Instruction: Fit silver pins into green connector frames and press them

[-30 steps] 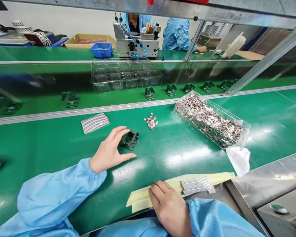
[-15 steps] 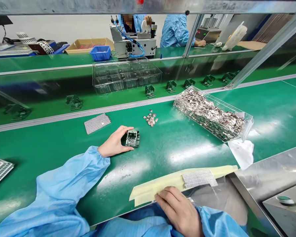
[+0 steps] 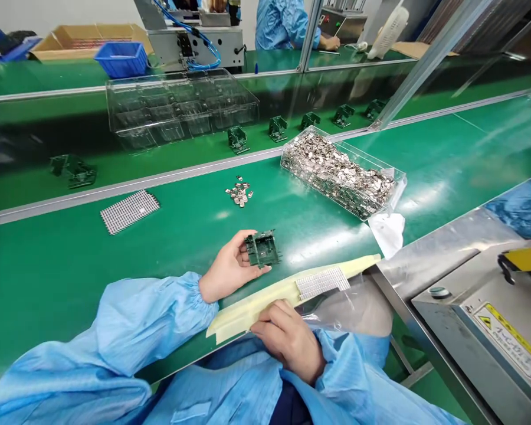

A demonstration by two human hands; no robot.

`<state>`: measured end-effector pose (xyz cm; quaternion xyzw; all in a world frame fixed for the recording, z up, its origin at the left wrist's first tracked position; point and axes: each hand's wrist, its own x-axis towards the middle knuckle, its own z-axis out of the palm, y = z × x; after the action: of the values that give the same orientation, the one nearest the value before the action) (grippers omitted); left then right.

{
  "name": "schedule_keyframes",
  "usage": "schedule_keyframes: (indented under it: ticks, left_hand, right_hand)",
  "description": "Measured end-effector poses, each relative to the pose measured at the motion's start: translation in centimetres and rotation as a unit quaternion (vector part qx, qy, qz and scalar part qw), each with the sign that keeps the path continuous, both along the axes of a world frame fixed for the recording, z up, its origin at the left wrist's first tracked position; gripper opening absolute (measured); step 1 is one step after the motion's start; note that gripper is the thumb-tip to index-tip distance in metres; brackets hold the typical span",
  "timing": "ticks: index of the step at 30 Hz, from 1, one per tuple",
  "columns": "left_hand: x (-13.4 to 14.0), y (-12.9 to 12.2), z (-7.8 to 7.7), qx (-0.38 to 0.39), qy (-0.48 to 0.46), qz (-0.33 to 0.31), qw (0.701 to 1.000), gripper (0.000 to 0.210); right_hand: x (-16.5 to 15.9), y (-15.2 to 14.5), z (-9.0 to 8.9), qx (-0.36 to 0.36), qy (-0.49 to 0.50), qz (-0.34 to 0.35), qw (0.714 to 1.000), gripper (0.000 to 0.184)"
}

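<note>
My left hand (image 3: 230, 268) grips a dark green circuit-board assembly (image 3: 264, 249) by its left side, thumb at the near edge and fingers at the far one. The assembly has a square hollow facing up. Closed, with curled fingers, my right hand (image 3: 289, 339) rests at the table's near edge by the yellow tape (image 3: 243, 307); whatever is between its fingertips is hidden. A sheet of small silvery pieces (image 3: 323, 283) lies on the tape just beyond this hand. Farther off is a small pile of metal pieces (image 3: 239, 193).
A clear box (image 3: 396, 198) full of small metal pieces stands at the right, with a white paper (image 3: 387, 233) by its corner. A gridded sheet (image 3: 130, 211) lies left. Behind the rail sit several green assemblies (image 3: 238, 140) and a clear tray (image 3: 183, 112). A co-worker's sleeve (image 3: 277, 23) shows behind.
My left hand has brought the assembly toward me, closer to the tape, and turned it. The right hand stays at the table edge. My view has swung right and down.
</note>
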<state>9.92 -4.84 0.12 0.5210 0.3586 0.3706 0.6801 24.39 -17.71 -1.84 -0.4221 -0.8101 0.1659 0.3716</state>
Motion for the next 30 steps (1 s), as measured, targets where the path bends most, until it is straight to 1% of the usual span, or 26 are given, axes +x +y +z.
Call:
schedule_keyframes:
  ticks: [4,6,7,8,10,12,13,14,17,19,22,25,27,30]
  left_hand:
    - [0.9,-0.7,-0.4,0.002,-0.017,-0.006,1.000,0.065]
    - [0.8,-0.7,-0.6,0.013,-0.014,0.003,1.000,0.064]
    - [0.7,-0.7,-0.7,0.019,-0.012,0.007,1.000,0.064]
    - [0.5,-0.7,-0.7,0.025,-0.008,0.011,1.000,0.063]
    - [0.3,-0.7,-0.7,0.041,-0.003,0.012,0.999,0.062]
    - [0.3,-0.9,-0.7,0.055,-0.002,0.007,0.998,0.062]
    - [0.3,-0.9,-0.6,0.059,-0.004,0.000,0.998,0.061]
    - [0.3,-1.1,-0.6,0.060,-0.008,-0.010,0.998,0.059]
    - [0.3,-1.5,-0.4,0.056,-0.025,-0.047,0.997,0.053]
    - [0.2,-1.8,-0.4,0.055,-0.032,-0.066,0.996,0.049]
    - [0.2,-2.3,-0.5,0.062,-0.029,-0.083,0.994,0.047]
    - [0.0,-2.7,-0.5,0.065,-0.018,-0.099,0.993,0.046]
    - [0.0,-2.9,-0.5,0.071,-0.010,-0.107,0.992,0.046]
    - [-0.1,-2.9,-0.5,0.084,-0.007,-0.111,0.990,0.047]
  right_hand:
    - [-0.7,0.3,0.4,-0.025,0.028,-0.019,0.999,0.031]
    - [-0.8,0.4,0.8,-0.056,0.083,-0.028,0.995,0.029]
    - [-0.7,0.4,1.1,-0.084,0.122,-0.044,0.988,0.026]
    - [-0.6,0.5,1.3,-0.119,0.165,-0.070,0.977,0.022]
    - [0.0,0.7,1.7,-0.189,0.242,-0.140,0.941,0.014]
    - [0.8,0.9,2.0,-0.225,0.290,-0.194,0.910,0.010]
    - [1.1,1.0,2.1,-0.228,0.301,-0.207,0.902,0.010]
    - [1.5,1.1,2.3,-0.223,0.304,-0.214,0.901,0.010]
    - [2.3,1.5,2.7,-0.189,0.292,-0.225,0.910,0.013]
    - [2.4,1.7,2.9,-0.170,0.292,-0.239,0.910,0.012]
    - [2.2,2.0,3.4,-0.173,0.333,-0.268,0.887,0.009]
    - [1.6,2.4,3.8,-0.198,0.380,-0.286,0.857,0.016]
    - [1.2,2.7,3.9,-0.208,0.393,-0.290,0.847,0.020]
    - [0.7,3.1,3.7,-0.211,0.394,-0.305,0.841,0.023]
